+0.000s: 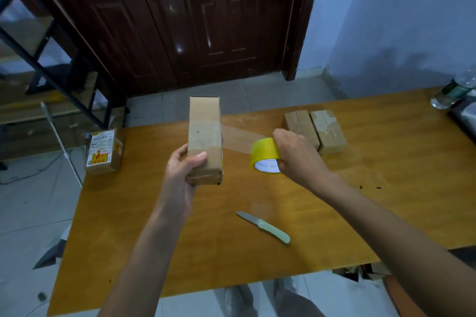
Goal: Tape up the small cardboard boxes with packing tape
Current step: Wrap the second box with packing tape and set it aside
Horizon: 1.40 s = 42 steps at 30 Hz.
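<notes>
My left hand (180, 175) grips a tall narrow cardboard box (205, 136) near its lower end and holds it above the wooden table (206, 252). My right hand (296, 154) holds a yellow roll of packing tape (264, 153) to the right of the box. A clear strip of tape (239, 137) stretches from the roll to the box's side, where it sticks across the middle. Two small cardboard boxes (315, 130) lie side by side on the table behind my right hand.
A knife (265, 226) with a pale green handle lies on the table in front of me. A labelled box (104, 150) stands at the table's far left corner. A plastic bottle (456, 90) lies at the far right. A dark door stands behind the table.
</notes>
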Each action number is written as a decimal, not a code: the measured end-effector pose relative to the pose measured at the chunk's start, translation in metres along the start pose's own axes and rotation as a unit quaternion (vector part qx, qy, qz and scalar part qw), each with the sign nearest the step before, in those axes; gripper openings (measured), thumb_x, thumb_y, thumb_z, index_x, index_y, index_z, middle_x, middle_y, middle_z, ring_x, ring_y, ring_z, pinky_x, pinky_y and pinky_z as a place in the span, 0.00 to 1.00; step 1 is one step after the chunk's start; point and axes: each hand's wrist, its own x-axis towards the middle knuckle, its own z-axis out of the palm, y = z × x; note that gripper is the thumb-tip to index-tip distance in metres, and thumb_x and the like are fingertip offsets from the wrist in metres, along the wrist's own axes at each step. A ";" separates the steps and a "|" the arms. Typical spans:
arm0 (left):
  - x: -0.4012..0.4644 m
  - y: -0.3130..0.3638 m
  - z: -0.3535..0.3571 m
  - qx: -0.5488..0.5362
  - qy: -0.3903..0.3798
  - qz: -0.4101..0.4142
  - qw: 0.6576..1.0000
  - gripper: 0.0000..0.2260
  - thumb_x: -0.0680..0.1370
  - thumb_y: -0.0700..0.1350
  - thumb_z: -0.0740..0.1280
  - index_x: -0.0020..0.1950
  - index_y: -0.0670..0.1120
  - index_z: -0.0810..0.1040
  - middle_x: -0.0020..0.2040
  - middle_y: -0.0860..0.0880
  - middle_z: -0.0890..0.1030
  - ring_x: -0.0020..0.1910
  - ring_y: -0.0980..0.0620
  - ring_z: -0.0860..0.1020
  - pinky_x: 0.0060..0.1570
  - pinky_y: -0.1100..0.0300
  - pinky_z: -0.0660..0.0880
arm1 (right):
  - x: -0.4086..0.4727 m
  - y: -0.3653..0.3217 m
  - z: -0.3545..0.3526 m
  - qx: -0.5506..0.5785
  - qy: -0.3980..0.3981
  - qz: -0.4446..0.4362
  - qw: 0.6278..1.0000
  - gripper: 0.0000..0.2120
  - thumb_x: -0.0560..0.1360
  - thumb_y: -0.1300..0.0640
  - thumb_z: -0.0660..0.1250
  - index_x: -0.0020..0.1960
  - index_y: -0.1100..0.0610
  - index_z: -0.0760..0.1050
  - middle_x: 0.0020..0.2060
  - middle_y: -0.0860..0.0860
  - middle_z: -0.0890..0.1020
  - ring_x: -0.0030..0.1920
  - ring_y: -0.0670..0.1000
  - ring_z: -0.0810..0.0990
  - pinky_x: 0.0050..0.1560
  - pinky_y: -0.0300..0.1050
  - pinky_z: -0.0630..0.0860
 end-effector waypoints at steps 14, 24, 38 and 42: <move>-0.007 0.005 0.012 -0.215 -0.134 -0.031 0.967 0.31 0.70 0.53 0.71 0.70 0.42 0.73 0.70 0.39 0.72 0.66 0.40 0.72 0.60 0.51 0.74 | -0.002 -0.017 -0.002 0.186 0.043 0.054 0.980 0.17 0.65 0.67 0.70 0.50 0.56 0.70 0.43 0.51 0.76 0.42 0.52 0.74 0.36 0.50 0.72; -0.010 -0.008 0.017 -0.344 -0.082 -0.089 0.931 0.25 0.71 0.50 0.68 0.66 0.42 0.78 0.68 0.41 0.75 0.67 0.40 0.74 0.64 0.46 0.73 | -0.011 -0.032 0.006 0.221 0.097 0.118 0.963 0.19 0.67 0.67 0.72 0.52 0.57 0.69 0.45 0.51 0.73 0.41 0.51 0.73 0.35 0.55 0.75; -0.007 -0.020 0.008 -0.351 0.013 -0.058 0.934 0.19 0.74 0.49 0.63 0.59 0.41 0.82 0.65 0.39 0.78 0.63 0.39 0.77 0.61 0.42 0.74 | 0.000 -0.035 -0.103 0.101 0.118 0.026 0.988 0.18 0.61 0.66 0.69 0.48 0.55 0.68 0.42 0.49 0.72 0.39 0.54 0.72 0.30 0.41 0.60; -0.005 -0.008 0.007 -0.351 -0.007 -0.038 0.936 0.22 0.75 0.50 0.62 0.66 0.42 0.76 0.65 0.39 0.78 0.64 0.39 0.77 0.62 0.42 0.73 | -0.007 -0.031 -0.080 0.104 0.107 0.050 0.987 0.17 0.63 0.68 0.68 0.49 0.57 0.69 0.40 0.49 0.71 0.36 0.53 0.71 0.28 0.40 0.58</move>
